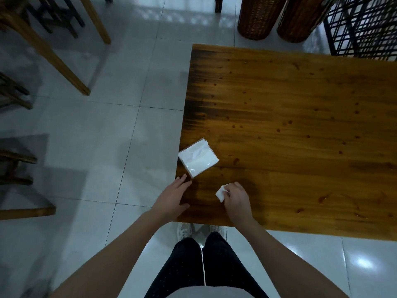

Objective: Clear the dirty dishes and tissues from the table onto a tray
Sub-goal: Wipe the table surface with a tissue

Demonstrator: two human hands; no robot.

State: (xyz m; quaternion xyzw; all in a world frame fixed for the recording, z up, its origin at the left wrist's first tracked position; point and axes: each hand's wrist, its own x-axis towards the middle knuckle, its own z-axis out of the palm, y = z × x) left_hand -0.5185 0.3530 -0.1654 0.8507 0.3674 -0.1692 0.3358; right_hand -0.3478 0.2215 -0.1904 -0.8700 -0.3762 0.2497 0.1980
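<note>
We rest our left hand (pixel 171 198) flat, fingers straight, at the tabletop's (pixel 300 125) near-left corner, fingertips just beside the pack (pixel 197 161) | we pinch a white tissue (pixel 221 192) in our right hand (pixel 236 200), fingers curled, near the near edge | pack sits at the left edge | hands apart, tissue between them

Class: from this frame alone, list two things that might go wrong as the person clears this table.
1. The tissue pack sits at the table's very corner, right by the left hand; a nudge might knock it to the floor.
2. The right hand only pinches the small tissue, and no tray is in view; it might drop while carried.
</note>
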